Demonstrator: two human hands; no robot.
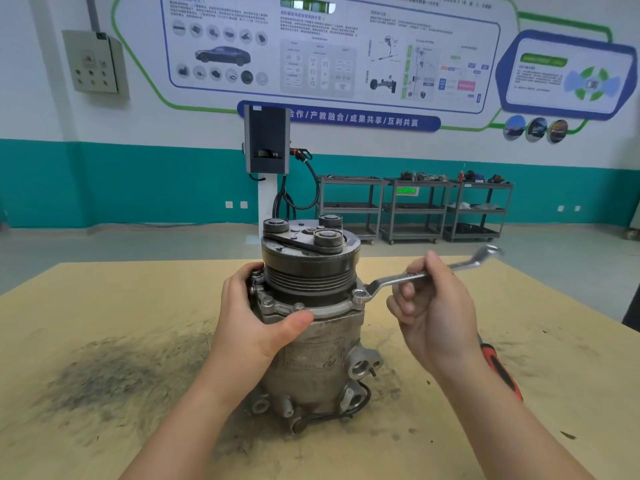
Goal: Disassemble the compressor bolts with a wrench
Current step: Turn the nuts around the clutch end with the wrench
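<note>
Compressor [311, 327] upright mid-counter [104, 306] | our left hand [263, 317] clasps its body against twisting | our right hand [436, 306] grips wrench [398, 280], ring end seated on flange bolt [359, 293], handle outward for leverage

The far wall [104, 174] is white on top and teal at the bottom. A big poster [329, 53] with car pictures hangs high on it (the words are too small to read). A grey box [93, 62] with little lights sits on the wall to the left. A dark charger [266, 140] with a black cable stands in the middle. Three grey carts [415, 209] wait on the right. The floor [138, 244] is grey.
</note>
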